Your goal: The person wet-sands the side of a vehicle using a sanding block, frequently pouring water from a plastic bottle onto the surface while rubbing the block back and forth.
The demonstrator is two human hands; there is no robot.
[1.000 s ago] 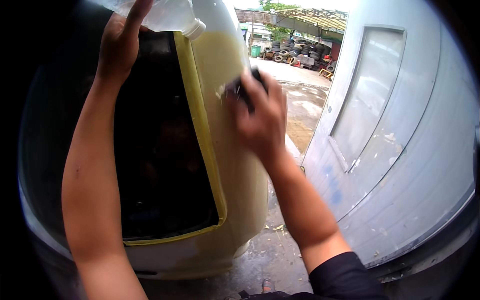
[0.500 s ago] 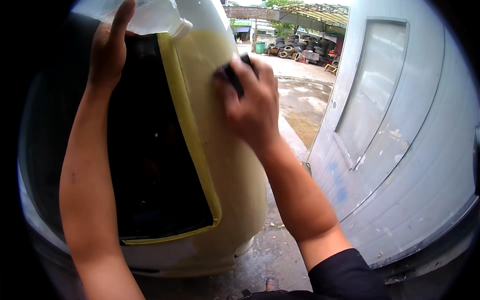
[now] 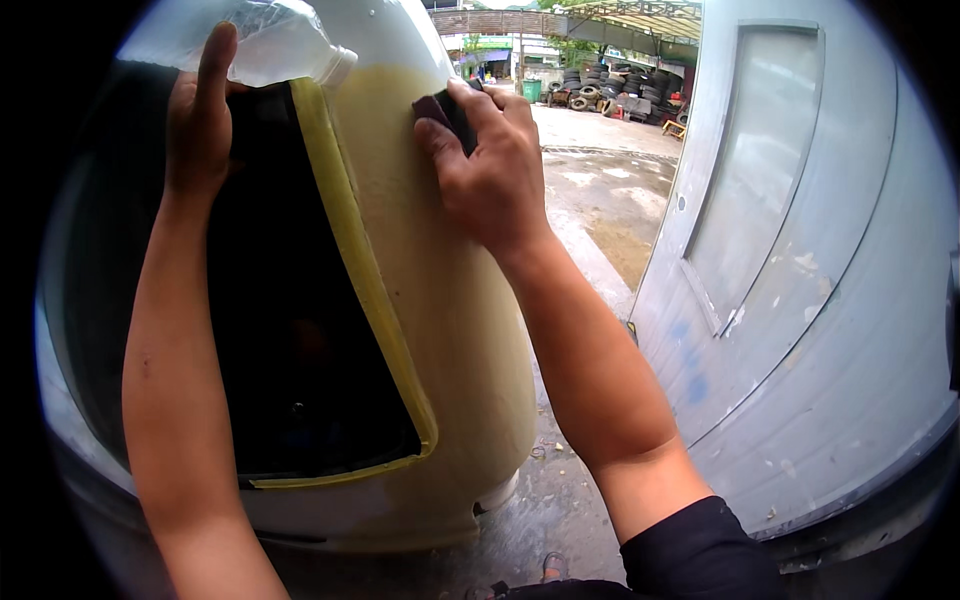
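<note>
A clear plastic bottle [image 3: 262, 45] lies nearly sideways in my left hand [image 3: 200, 125], its white cap end pointing right above the corner of the dark window [image 3: 300, 330]. My left fingers go behind the bottle and the thumb shows in front. Yellow masking tape [image 3: 365, 270] runs along the window's edge. To the right of it is a vehicle body panel [image 3: 450, 350] coated in beige filler or primer. My right hand [image 3: 490, 165] grips a dark sanding block [image 3: 460, 118] with a brownish sheet on its face, at the panel's upper right edge.
A grey metal door or wall panel [image 3: 790, 220] stands close on the right. Between it and the vehicle runs a strip of wet concrete floor [image 3: 540, 500]. Farther off, tires are piled [image 3: 610, 85] beside a green bin [image 3: 531, 90].
The view has shifted slightly. The sanding block has moved a little up along the panel, and it looks sharper than before. Both hands keep their holds.
</note>
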